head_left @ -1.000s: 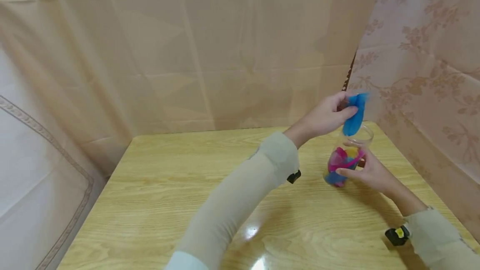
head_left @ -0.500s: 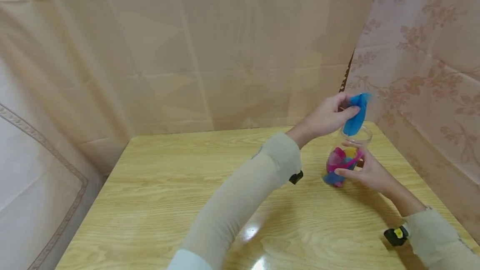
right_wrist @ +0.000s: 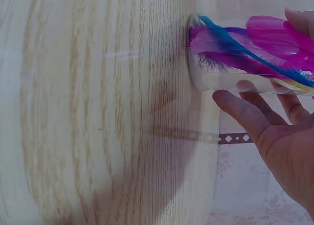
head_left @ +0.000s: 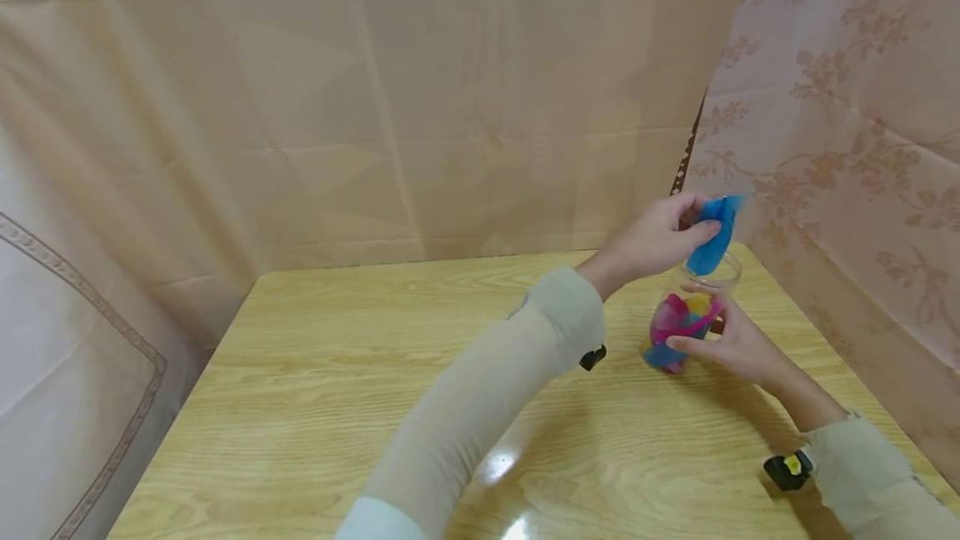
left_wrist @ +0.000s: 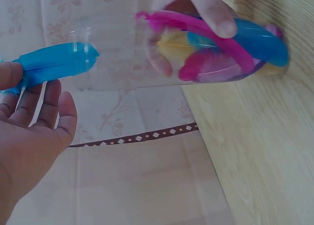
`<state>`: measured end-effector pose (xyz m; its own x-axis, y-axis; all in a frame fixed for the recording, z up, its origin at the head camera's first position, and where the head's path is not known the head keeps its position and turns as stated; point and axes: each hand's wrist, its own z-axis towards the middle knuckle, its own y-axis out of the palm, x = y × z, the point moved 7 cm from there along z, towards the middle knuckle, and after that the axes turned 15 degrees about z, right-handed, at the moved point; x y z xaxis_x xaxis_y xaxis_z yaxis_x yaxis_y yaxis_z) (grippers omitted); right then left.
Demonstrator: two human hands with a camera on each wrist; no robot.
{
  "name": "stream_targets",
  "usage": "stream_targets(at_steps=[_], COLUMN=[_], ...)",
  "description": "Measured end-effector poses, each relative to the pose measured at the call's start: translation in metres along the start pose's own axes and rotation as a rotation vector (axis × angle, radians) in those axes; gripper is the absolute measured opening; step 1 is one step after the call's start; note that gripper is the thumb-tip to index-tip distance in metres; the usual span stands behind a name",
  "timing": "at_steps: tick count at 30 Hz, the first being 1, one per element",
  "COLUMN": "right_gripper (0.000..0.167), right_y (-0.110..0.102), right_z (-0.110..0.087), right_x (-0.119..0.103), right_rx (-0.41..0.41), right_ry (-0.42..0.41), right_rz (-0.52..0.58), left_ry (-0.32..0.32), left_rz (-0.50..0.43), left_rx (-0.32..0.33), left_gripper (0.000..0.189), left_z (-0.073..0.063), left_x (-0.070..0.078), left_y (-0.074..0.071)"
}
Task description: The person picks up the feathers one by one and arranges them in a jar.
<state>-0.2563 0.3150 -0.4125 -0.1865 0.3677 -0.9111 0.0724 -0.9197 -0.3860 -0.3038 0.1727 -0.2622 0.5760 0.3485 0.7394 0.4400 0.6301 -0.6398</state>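
My left hand (head_left: 663, 236) pinches a blue feather (head_left: 711, 247) between thumb and fingers, right above the mouth of a tall clear jar (head_left: 722, 275). In the left wrist view the tip of the blue feather (left_wrist: 61, 62) overlaps the jar's rim. Lower down, my right hand (head_left: 742, 348) grips the jar's side, thumb in front and fingers around behind. Pink, blue and yellow feathers (left_wrist: 216, 63) lie bunched in the jar's lower part. From the right wrist, the jar's base (right_wrist: 194, 53) shows at the table, with magenta feathers (right_wrist: 270, 36) inside.
The wood-grain table (head_left: 360, 390) spreads out to the left and front of the jar. A beige curtain (head_left: 465, 107) hangs behind it, and a floral cloth (head_left: 847, 148) runs close along the right edge. Black wrist cameras (head_left: 787, 470) sit on both sleeves.
Both hands and the jar hold nearly the same place relative to each other. The blue feather stands slightly lower in the head view, still over the jar's mouth.
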Motion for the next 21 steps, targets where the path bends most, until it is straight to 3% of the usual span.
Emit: stream_targets(at_steps=[9, 21], right_gripper=[0.094, 0.095], right_y=[0.003, 0.003], right_z=[-0.002, -0.002], right_x=[0.001, -0.001], right_rx=[-0.016, -0.029], right_ry=[0.032, 0.026], right_rz=[0.016, 0.023], left_ry=[0.016, 0.048], left_rz=[0.052, 0.067], left_rx=[-0.031, 0.006], left_gripper=[0.019, 0.025], left_z=[-0.005, -0.007], left_x=[-0.013, -0.017], left_y=[0.017, 0.018])
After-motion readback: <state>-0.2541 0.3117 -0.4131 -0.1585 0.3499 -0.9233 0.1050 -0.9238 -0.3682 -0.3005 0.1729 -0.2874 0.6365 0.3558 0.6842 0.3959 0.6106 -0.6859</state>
